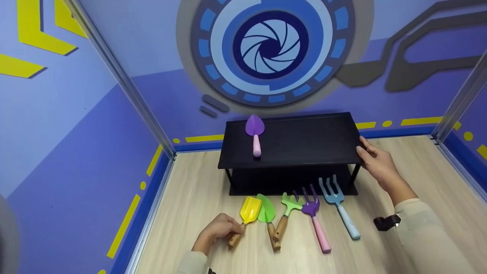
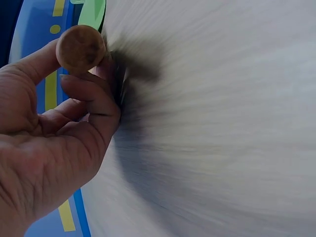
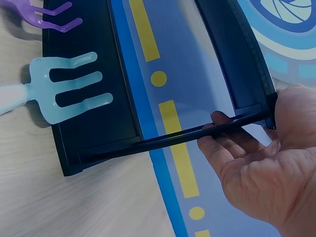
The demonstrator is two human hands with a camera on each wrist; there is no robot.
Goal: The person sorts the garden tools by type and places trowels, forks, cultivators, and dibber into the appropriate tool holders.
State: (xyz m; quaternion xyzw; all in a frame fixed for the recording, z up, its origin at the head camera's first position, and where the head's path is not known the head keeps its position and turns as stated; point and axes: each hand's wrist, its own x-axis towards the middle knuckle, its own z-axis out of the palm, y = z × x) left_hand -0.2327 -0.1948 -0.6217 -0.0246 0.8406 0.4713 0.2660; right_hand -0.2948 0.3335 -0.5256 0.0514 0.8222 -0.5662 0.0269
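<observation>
My left hand [image 1: 222, 227] pinches the wooden handle of a small yellow garden shovel [image 1: 250, 210], low over the table. In the left wrist view the round butt of the shovel's handle [image 2: 80, 49] faces the camera between thumb and fingers. My right hand [image 1: 380, 165] grips the right end of a black two-tier shelf [image 1: 304, 142]; its fingertips [image 3: 217, 140] curl round the side post below the upper board. A purple trowel [image 1: 255, 127] with a pink handle lies on the upper board, toward its left.
Right of the yellow shovel lie a green trowel [image 1: 267, 209], a green rake [image 1: 291, 205], a purple fork [image 1: 311, 207] and a light blue fork [image 1: 335, 196]. The blue fork's tines reach over the lower board [image 1: 281, 182]. Blue-purple walls [image 1: 152, 102] enclose the wooden table [image 1: 182, 182].
</observation>
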